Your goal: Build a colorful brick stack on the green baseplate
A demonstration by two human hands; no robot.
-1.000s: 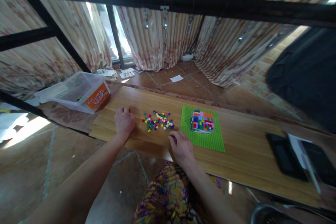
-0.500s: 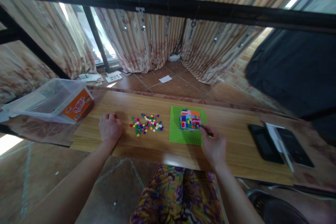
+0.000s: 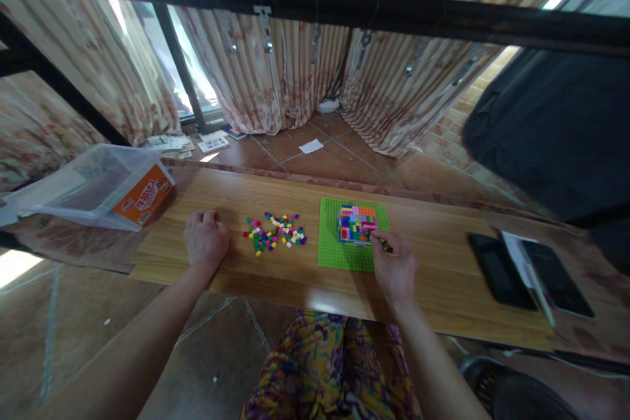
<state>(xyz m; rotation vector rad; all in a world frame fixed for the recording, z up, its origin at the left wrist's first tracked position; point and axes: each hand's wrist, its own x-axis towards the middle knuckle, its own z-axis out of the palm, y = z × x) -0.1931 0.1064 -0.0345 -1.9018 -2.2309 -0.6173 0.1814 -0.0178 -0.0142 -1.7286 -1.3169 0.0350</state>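
Note:
A block of many-coloured toy bricks (image 3: pixel 355 222) stands on a green baseplate (image 3: pixel 329 256) on the wooden board. My right hand (image 3: pixel 395 266) is at the block's near right corner, its fingertips pinched together there. Whatever they may hold is too small or hidden to make out. Left of the baseplate, loose small bricks (image 3: pixel 275 233) lie scattered in several colours. My left hand (image 3: pixel 207 238) rests on the board to the left of these bricks, with its fingers curled in and nothing seen in them.
A clear plastic box (image 3: pixel 103 190) with an orange label stands at the left. Toward the right lie a black tablet-like device (image 3: pixel 499 270), a white pen-like stick (image 3: pixel 540 294) and a dark phone-like device (image 3: pixel 558 277). A black bar (image 3: pixel 315 3) crosses above the board.
My right hand has shifted slightly left, its fingertips now closer against the corner of the brick block. My left hand stays in place.

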